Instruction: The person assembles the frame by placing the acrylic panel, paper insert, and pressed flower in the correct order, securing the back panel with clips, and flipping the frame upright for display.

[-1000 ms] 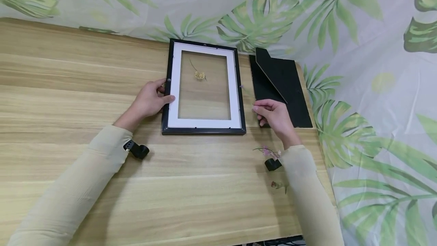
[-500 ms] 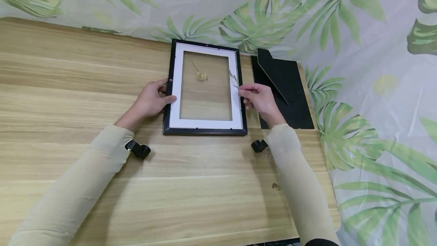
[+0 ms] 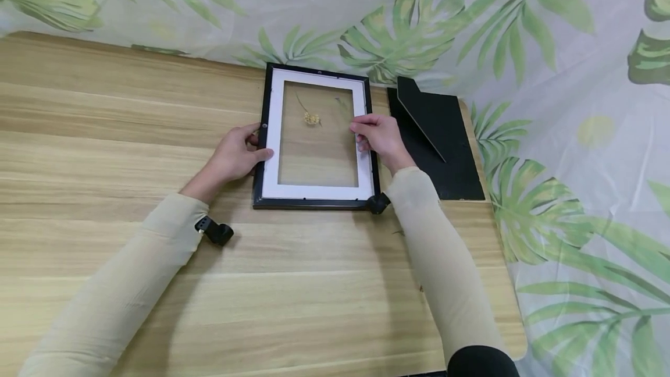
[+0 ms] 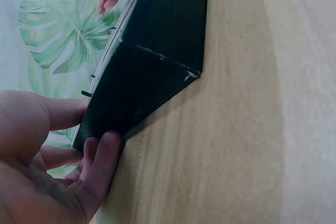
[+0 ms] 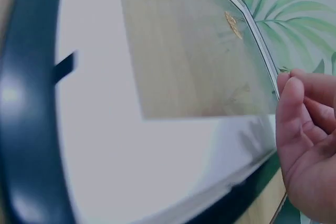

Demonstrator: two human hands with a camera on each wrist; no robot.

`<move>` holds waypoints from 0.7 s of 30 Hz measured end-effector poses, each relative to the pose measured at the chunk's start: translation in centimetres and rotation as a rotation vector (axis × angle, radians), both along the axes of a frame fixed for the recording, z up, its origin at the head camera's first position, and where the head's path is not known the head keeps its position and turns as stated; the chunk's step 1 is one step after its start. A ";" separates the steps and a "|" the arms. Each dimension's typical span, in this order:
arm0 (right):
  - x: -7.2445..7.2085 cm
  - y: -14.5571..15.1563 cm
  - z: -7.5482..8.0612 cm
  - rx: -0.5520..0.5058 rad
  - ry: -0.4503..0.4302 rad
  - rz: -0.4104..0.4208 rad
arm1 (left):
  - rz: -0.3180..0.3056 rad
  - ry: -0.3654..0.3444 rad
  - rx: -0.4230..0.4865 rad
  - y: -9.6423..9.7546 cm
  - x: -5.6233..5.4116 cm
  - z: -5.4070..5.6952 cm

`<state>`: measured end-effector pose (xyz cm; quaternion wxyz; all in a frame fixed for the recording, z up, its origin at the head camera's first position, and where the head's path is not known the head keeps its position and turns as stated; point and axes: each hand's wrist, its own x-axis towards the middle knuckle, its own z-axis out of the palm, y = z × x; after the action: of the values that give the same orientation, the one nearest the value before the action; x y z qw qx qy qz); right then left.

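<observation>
A black picture frame [image 3: 315, 203] with a white mat [image 3: 314, 191] lies on the table. In the head view, my left hand [image 3: 234, 153] grips its left side, thumb over the mat and fingers at the outer edge. Through the mat's opening shows a dried yellow flower [image 3: 312, 118] on a thin stem. My right hand [image 3: 379, 137] is over the frame's right side, pinching a thin sprig [image 3: 342, 107] between thumb and forefinger. The sprig leans up and left over the opening. In the right wrist view only a small green tip [image 5: 284, 70] shows above the fingertips.
A black backing board [image 3: 463, 150] with its stand leg [image 3: 419, 118] raised lies right of the frame. Bits of another sprig [image 3: 399, 232] peek out beside the right sleeve, mostly hidden. A leaf-patterned cloth [image 3: 565, 202] borders the table's back and right.
My right hand has moved left and up with the sprig, from beside the backing board to over the frame's opening. My left hand keeps its grip on the frame.
</observation>
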<state>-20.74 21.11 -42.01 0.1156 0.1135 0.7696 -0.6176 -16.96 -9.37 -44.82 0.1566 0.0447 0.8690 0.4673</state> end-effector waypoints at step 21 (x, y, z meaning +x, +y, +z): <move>-2.6 -2.9 -0.4 0.024 -0.029 -0.015 | 0.005 0.025 -0.010 0.1 0.1 0.1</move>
<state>-23.32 18.25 -42.41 0.1205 0.1295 0.7745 -0.6074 -16.90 -9.23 -44.73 0.1449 0.0472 0.8733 0.4627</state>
